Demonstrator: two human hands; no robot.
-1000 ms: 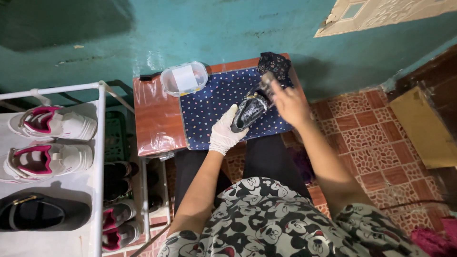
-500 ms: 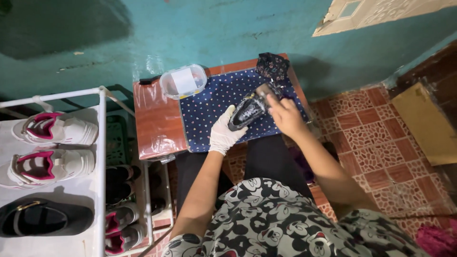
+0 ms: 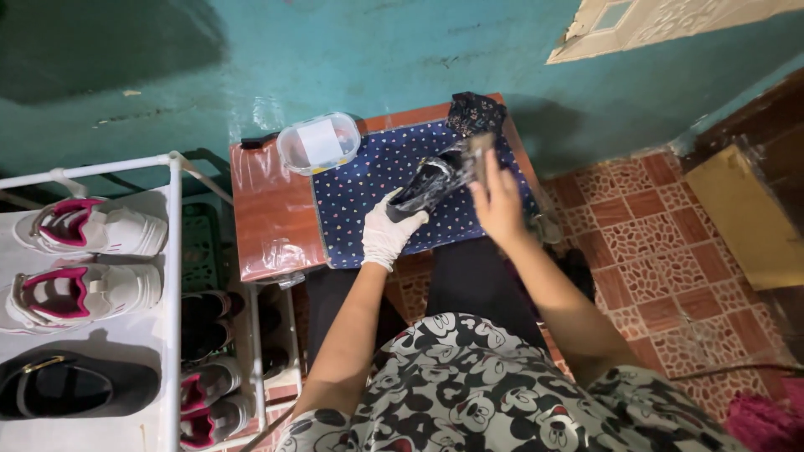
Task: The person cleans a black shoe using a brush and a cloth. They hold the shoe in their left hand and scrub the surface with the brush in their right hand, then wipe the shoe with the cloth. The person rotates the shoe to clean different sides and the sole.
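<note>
While your gloved left hand (image 3: 387, 236) grips the black shoe (image 3: 429, 184) over the dotted cloth (image 3: 368, 192), your bare right hand (image 3: 499, 205) holds a brush (image 3: 480, 156) at its toe. A plastic box (image 3: 318, 142) sits on the table (image 3: 268, 209) behind; a dark rag (image 3: 474, 112) lies beyond. Left stands a rack (image 3: 174, 251) of sneakers (image 3: 92, 230).

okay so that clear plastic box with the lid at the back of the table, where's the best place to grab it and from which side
Probably across its two long sides, coming down from above. The clear lidded box lies flat at the table's back-left corner, low and rounded, with bare tabletop around it. The gloved left hand is nearer, though it holds a black shoe.
</note>
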